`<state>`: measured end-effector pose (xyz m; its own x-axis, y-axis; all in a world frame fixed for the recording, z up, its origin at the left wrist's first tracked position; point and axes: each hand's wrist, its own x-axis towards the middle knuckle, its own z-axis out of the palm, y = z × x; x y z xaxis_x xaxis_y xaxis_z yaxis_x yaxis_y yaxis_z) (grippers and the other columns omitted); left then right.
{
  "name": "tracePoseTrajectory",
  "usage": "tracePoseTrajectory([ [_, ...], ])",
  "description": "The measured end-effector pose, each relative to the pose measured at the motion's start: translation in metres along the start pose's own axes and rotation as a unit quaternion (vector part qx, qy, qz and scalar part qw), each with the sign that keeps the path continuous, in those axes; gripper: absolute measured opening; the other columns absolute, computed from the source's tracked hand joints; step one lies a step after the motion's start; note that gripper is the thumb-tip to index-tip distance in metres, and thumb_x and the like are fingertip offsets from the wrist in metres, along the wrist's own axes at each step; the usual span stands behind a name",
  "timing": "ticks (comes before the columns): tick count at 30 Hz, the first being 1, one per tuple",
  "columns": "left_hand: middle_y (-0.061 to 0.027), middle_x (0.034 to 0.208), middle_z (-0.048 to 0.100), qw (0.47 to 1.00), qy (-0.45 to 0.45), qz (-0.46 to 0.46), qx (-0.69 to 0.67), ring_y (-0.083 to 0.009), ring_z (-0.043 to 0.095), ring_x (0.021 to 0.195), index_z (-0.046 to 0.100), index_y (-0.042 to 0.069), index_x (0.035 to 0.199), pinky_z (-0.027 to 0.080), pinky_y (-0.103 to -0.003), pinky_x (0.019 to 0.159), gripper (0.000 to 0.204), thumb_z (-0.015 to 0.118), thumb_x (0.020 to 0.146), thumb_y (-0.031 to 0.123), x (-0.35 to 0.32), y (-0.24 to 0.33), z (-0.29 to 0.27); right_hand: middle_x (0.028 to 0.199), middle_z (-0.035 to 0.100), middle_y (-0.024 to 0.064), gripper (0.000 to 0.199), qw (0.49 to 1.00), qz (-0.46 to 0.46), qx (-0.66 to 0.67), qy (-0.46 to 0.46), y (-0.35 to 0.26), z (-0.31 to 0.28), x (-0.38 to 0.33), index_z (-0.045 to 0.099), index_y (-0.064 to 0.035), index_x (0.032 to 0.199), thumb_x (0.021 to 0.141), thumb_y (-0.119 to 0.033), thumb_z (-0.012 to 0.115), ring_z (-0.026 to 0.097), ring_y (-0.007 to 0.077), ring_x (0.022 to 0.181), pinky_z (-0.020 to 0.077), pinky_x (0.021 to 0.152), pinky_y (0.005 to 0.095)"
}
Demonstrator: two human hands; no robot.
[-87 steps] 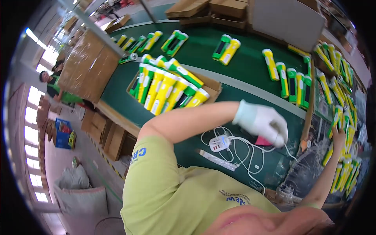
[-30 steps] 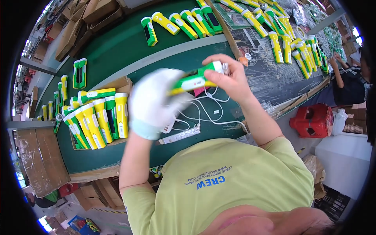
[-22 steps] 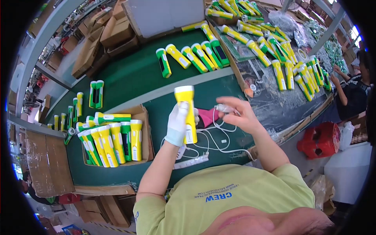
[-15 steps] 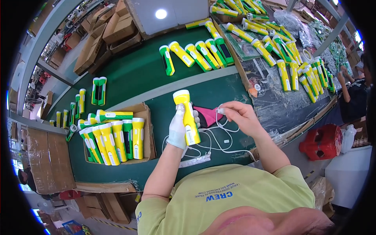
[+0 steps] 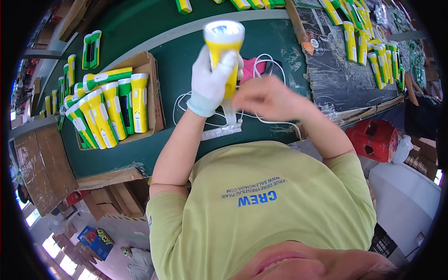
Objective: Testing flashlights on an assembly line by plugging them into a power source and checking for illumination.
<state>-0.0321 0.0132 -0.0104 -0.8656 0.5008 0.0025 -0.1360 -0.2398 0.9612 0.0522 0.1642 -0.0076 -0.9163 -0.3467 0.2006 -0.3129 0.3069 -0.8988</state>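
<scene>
The bare right hand [image 5: 266,97], blurred, hovers loosely curled, its grip unclear; just beyond, the gloved left hand [image 5: 212,79] clasps a yellow flashlight [image 5: 224,44] upright above the green desk [image 5: 186,56], white cables [image 5: 186,100] beneath

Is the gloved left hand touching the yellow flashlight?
Touching. The head view shows the left hand wrapped around the body of the yellow flashlight, fingers closed on it.

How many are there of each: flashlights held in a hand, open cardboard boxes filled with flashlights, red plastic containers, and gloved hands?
Yellow plastic flashlight held in a hand: 1
Open cardboard box filled with flashlights: 1
Red plastic container: 1
White-gloved left hand, fingers around the flashlight: 1
Total: 4
</scene>
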Motion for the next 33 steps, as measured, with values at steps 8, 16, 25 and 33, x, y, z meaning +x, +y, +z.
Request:
tracePoseTrajectory([
  [8, -0.0070, 0.083, 0.060, 0.995, -0.034, -0.034, -0.090, -0.0134, 0.061, 0.068, 0.049, 0.007, 0.104, 0.054, -0.029, 0.064, 0.033, 0.054, 0.096, 0.039, 0.010, 0.017, -0.003, 0.085, 0.070, 0.0047, 0.014, 0.994, -0.066, -0.090, -0.012, -0.007, 0.032, -0.033, 0.071, -0.0105, 0.095, 0.081, -0.006, 0.070, 0.068, 0.0218, 0.075, 0.0534, 0.062, 0.0318],
  [16, -0.0086, 0.087, 0.062, 0.988, -0.050, -0.075, -0.127, -0.0138, 0.060, 0.066, 0.047, 0.003, 0.116, 0.052, -0.028, 0.059, 0.051, 0.042, 0.099, 0.051, -0.005, -0.009, 0.002, 0.091, 0.070, 0.0068, 0.017, 0.895, 0.185, 0.373, 0.159, -0.010, 0.012, -0.012, 0.069, -0.0006, 0.104, 0.090, -0.010, 0.065, 0.064, 0.0077, 0.078, 0.0422, 0.057, 0.0177],
  [25, -0.0030, 0.085, 0.055, 0.910, -0.101, -0.248, -0.316, -0.0105, 0.052, 0.070, 0.053, 0.007, 0.115, 0.044, -0.024, 0.061, 0.079, 0.041, 0.084, 0.078, -0.022, -0.006, 0.001, 0.083, 0.068, 0.0025, 0.012, 0.963, 0.093, 0.184, 0.172, -0.021, -0.026, 0.000, 0.070, 0.0017, 0.096, 0.088, -0.005, 0.065, 0.057, 0.0026, 0.073, 0.0440, 0.061, 0.0177],
  [33, -0.0070, 0.084, 0.059, 0.963, -0.036, -0.180, -0.196, -0.0147, 0.057, 0.074, 0.054, 0.009, 0.111, 0.048, -0.028, 0.067, 0.069, 0.038, 0.089, 0.072, -0.038, 0.000, 0.006, 0.080, 0.067, 0.0030, 0.009, 0.970, 0.089, 0.076, 0.213, -0.030, -0.013, 0.000, 0.068, 0.0009, 0.094, 0.088, -0.005, 0.064, 0.057, 0.0034, 0.071, 0.0448, 0.060, 0.0198],
])
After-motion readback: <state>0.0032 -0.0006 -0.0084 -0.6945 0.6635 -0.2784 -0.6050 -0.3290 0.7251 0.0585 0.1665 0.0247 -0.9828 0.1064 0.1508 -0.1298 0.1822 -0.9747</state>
